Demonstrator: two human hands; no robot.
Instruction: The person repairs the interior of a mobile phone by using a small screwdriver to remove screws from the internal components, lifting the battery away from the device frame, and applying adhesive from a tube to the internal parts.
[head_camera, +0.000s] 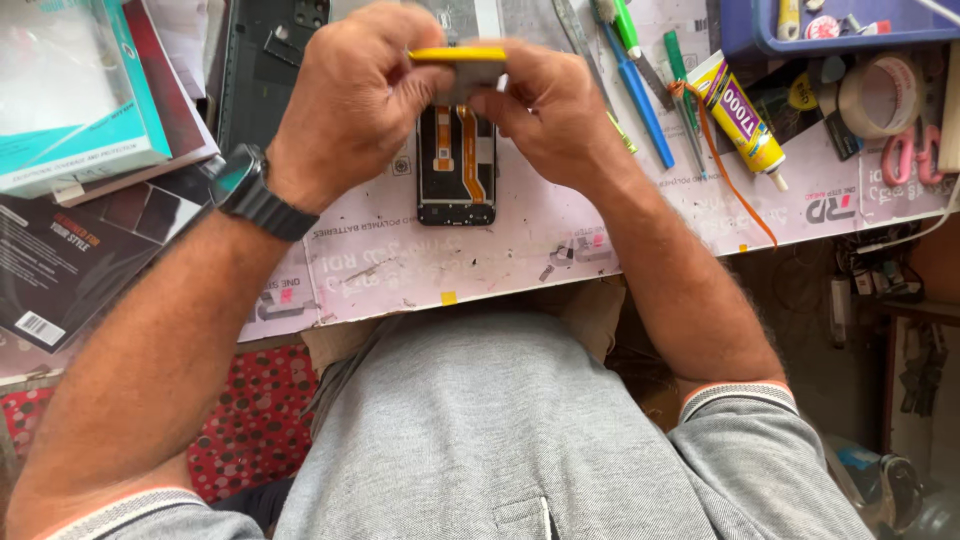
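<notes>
Hands, left hand (355, 100) and right hand (545, 110), pinch a yellow-edged flat part (460, 62) above the opened phone (456, 165); steady, even finger pressure suits it.

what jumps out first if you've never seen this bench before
Both hands, left and right, meet at top centre, pinching a small yellow-edged part between the fingertips. Directly below it an opened phone with orange ribbon cables lies on the pale mat. To the right sit a glue tube, blue tools and a tape roll; boxes are stacked at far left.
</notes>
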